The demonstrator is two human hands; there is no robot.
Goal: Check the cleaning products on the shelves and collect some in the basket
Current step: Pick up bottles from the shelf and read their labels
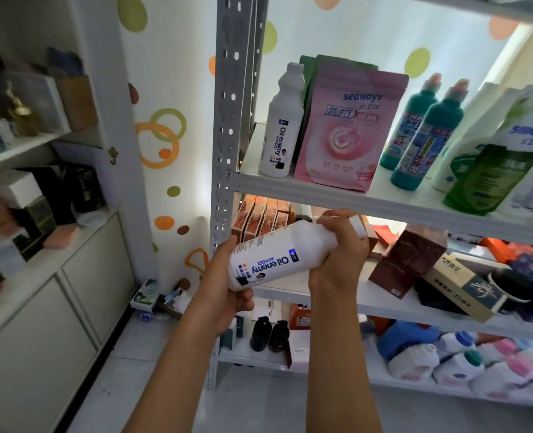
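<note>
The scene is bright and soft, with light coming from behind the metal shelving [384,201] at the upper right, where the wall washes out to near white. That backlight blurs the green bottles [421,135] and glows warm under the shelf edge. The cabinet [40,276] at the left sits dimmer, its contents dark and smeared. Wide-angle distortion bends the perforated upright [224,120] and stretches the frame edges. The white bottle [274,260] at the center reads sharpest; its label is legible.

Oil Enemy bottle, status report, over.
Left hand grips base, right hand grips neck. Oil Enemy bottle tilted, off shelf. Basket not in view. Nothing obstructing.
</note>
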